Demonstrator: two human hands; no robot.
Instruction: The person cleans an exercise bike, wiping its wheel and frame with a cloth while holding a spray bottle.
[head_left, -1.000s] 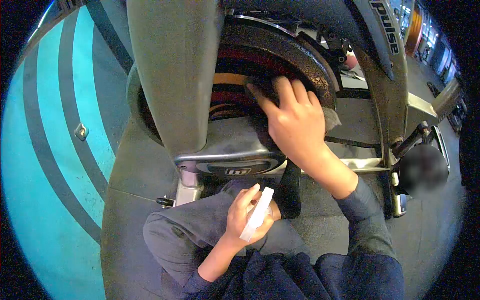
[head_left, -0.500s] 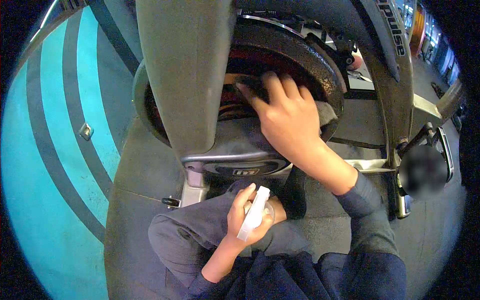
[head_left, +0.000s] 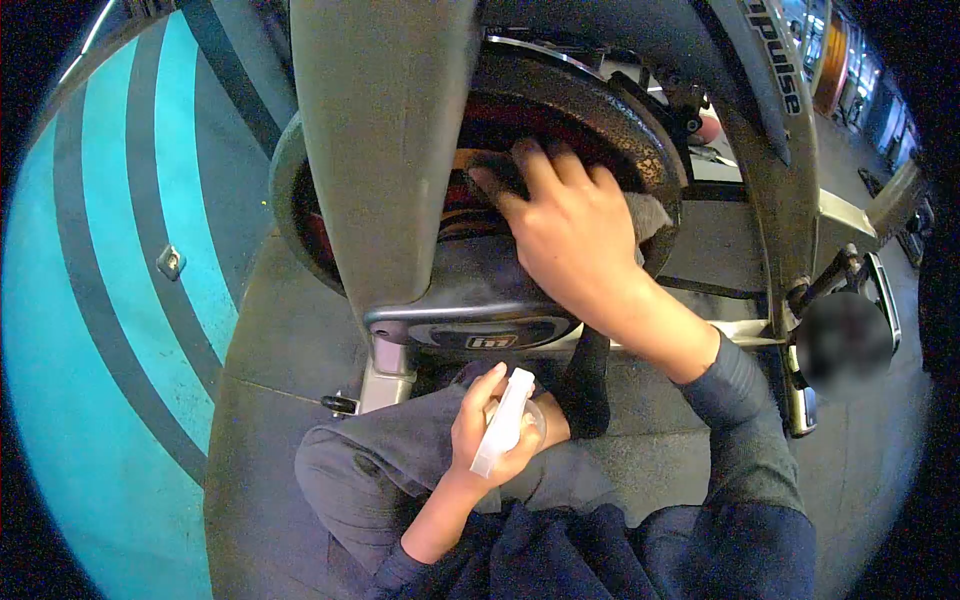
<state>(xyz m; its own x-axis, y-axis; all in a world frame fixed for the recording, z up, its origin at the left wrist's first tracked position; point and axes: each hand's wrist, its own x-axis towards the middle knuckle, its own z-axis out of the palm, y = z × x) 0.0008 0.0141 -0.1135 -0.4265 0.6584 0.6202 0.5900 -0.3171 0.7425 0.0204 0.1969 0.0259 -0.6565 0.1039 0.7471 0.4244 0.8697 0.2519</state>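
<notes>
My left hand [head_left: 475,440] is closed around a white spray bottle [head_left: 508,425], held over my lap with its trigger head uppermost. My right hand [head_left: 580,225] reaches inside the flywheel [head_left: 655,150] of an exercise bike. Its fingers press a grey cloth [head_left: 650,215] against the wheel's inner face; one end of the cloth sticks out on the right side of the hand, and a dark part shows by the thumb. The fingertips are partly lost in shadow. Below the hand lies the bike's dark lower cover [head_left: 490,335] with a small logo.
A thick grey frame post [head_left: 385,150] stands left of my right hand. On the right are the other frame leg [head_left: 775,200] and a pedal [head_left: 885,300]. Turquoise stripes [head_left: 100,350] mark the floor at left. A small caster [head_left: 340,404] sits by the bike's foot.
My right hand has shifted slightly left and up inside the wheel, with the cloth. My left hand keeps the spray bottle almost in place. The view has moved a little.
</notes>
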